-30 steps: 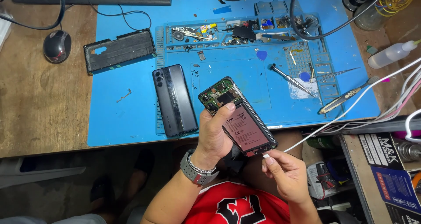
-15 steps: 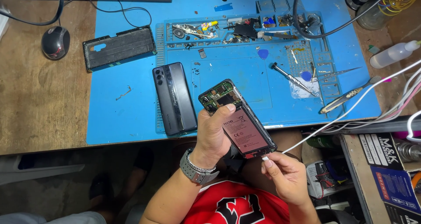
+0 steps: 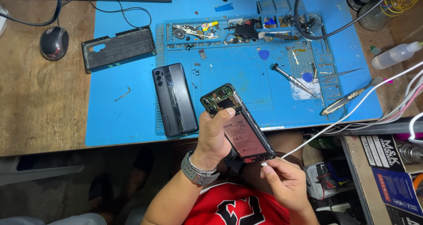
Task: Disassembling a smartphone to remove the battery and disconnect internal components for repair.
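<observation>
Held in the left hand point(image 3: 216, 137), which is closed around it from the left side with the thumb laid across its upper part, is an opened smartphone point(image 3: 237, 123), its back removed so that the circuit board at the top and the reddish battery below are exposed. It is kept tilted above the near edge of the desk point(image 3: 39, 106), over the person's lap, its top end pointing up and to the left. At the phone's lower corner the right hand point(image 3: 285, 184) is pinched shut on the end of a white cable point(image 3: 343, 119), whose plug is brought just against the bottom edge of the phone; whether the plug is seated cannot be made out, since the fingertips cover it. The cable is run off to the right and out of view. A metal wristwatch point(image 3: 198, 170) is worn on the left wrist. On the blue work mat point(image 3: 128, 119), just left of the held phone, a dark back cover point(image 3: 174, 99) is laid flat. Farther up, a black phone case point(image 3: 118, 48) is laid, and a screwdriver point(image 3: 291, 79) and tweezers point(image 3: 348, 101) are placed to the right. The small parts in the mat's tray compartments are too small to be identified.
</observation>
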